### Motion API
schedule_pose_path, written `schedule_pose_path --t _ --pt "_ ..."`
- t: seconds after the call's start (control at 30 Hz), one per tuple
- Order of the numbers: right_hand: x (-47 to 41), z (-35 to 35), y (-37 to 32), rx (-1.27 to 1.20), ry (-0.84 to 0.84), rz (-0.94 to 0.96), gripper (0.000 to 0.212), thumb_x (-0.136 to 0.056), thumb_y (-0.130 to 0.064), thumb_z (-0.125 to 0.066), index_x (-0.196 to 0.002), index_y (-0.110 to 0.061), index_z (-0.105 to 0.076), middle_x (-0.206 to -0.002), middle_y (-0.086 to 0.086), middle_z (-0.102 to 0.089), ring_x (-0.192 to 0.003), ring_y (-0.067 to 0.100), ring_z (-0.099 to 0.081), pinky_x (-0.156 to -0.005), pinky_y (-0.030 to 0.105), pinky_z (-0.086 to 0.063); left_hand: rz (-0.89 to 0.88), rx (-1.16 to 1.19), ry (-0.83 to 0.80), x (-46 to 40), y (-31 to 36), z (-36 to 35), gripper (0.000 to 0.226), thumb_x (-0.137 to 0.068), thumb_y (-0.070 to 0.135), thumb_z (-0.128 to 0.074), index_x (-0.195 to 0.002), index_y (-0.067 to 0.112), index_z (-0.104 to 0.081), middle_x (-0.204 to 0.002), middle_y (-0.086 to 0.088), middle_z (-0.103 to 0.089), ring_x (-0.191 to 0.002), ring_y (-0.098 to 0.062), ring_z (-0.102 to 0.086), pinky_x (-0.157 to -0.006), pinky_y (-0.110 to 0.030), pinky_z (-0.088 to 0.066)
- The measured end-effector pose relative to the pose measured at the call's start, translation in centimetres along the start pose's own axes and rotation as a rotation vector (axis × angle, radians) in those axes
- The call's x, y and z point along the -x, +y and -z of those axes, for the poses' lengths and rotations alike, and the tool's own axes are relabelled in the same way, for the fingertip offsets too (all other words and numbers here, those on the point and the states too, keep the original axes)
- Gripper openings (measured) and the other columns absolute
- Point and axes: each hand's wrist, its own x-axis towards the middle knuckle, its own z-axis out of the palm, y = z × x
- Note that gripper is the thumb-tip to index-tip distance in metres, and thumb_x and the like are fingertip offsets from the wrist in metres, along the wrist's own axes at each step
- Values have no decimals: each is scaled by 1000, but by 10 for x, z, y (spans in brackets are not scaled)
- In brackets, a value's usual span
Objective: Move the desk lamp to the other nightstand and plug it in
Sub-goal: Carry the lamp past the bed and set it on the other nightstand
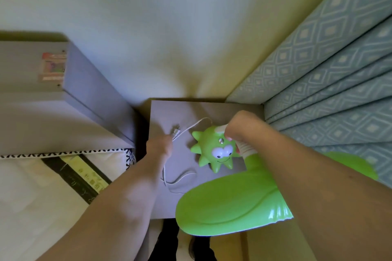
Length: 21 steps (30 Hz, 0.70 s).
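Note:
A green desk lamp stands on the grey nightstand (167, 112). Its spiky base (214, 150) has a cartoon face, and its wide green shade (229, 203) fills the foreground. My right hand (239, 127) grips the white flexible neck just above the base. My left hand (159, 146) pinches the white cord (180, 176) right behind the plug (176, 131), which points toward the wall. The cord loops loosely over the nightstand top. No socket shows.
The cream wall (169, 38) rises behind the nightstand. A blue patterned curtain (328, 70) hangs at the right. At the left stand a grey headboard (63, 112) and a bed with white bedding (42, 186). A dark gap separates bed and nightstand.

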Motion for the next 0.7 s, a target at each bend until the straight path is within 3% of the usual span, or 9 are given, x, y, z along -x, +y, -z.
schedule_pose_path --t 0.03,0.13,0.2,0.27,0.3,0.33,0.4,0.47,0.7 --pt "-2 0 1 -1 9 -5 19 -84 -23 -63 -92 -8 -71 -120 9 -68 -109 24 -66 -85 29 -52 -18 -34 10 0 2 0 38 -90 8 -39 -120 13 -61 -115 -11 -69 -109 -30 -65 -86 -38 -53" --pt "-12 0 0 4 37 -20 25 -82 -20 -63 -102 -8 -70 -114 8 -68 -107 25 -66 -84 29 -52 -33 -68 6 -3 10 2 37 -91 6 -38 -120 11 -60 -115 -14 -68 -108 -33 -65 -85 -38 -52" --pt "-18 1 0 49 21 -7 15 -82 -21 -62 -85 -8 -69 -101 10 -64 -96 27 -65 -79 29 -48 -28 -79 -12 -6 14 3 36 -90 5 -41 -120 10 -60 -115 -14 -68 -108 -34 -65 -86 -38 -52" --pt "-20 2 0 66 4 -15 26 -84 -21 -59 -60 -11 -56 -87 8 -56 -83 27 -56 -77 29 -47 -18 -81 -26 -8 15 1 34 -89 5 -43 -118 8 -61 -116 -14 -67 -111 -33 -63 -91 -39 -50" --pt "-20 2 1 82 -7 -13 29 -84 -21 -58 -57 -12 -53 -86 8 -54 -82 27 -54 -77 30 -46 -15 -77 -28 -9 16 0 34 -89 6 -43 -118 8 -61 -118 -14 -65 -113 -33 -62 -93 -40 -49" --pt "-22 0 2 79 -14 -4 27 -85 -21 -57 -60 -11 -56 -90 9 -56 -85 27 -55 -78 31 -47 -11 -69 -25 -9 18 0 34 -89 6 -43 -118 9 -61 -119 -13 -64 -114 -33 -61 -93 -40 -49" --pt "-21 -5 4 52 -12 5 19 -86 -20 -54 -86 -7 -68 -109 12 -64 -100 30 -62 -84 33 -49 7 -44 -21 -10 19 -1 34 -89 7 -42 -118 9 -60 -120 -14 -64 -115 -32 -61 -92 -39 -49" --pt "-20 -9 6 -17 22 -13 30 -87 -21 -53 -110 -7 -66 -124 11 -63 -113 31 -60 -88 35 -49 22 -9 -24 -11 21 -2 34 -90 7 -41 -119 9 -60 -121 -14 -64 -114 -33 -61 -92 -40 -49" --pt "-1 -5 7 -81 91 19 39 -83 -14 -58 -120 -7 -65 -132 14 -60 -122 32 -57 -103 45 -47 39 105 24 1 21 15 29 -89 18 -45 -115 11 -55 -120 -14 -62 -113 -34 -59 -88 -38 -48"
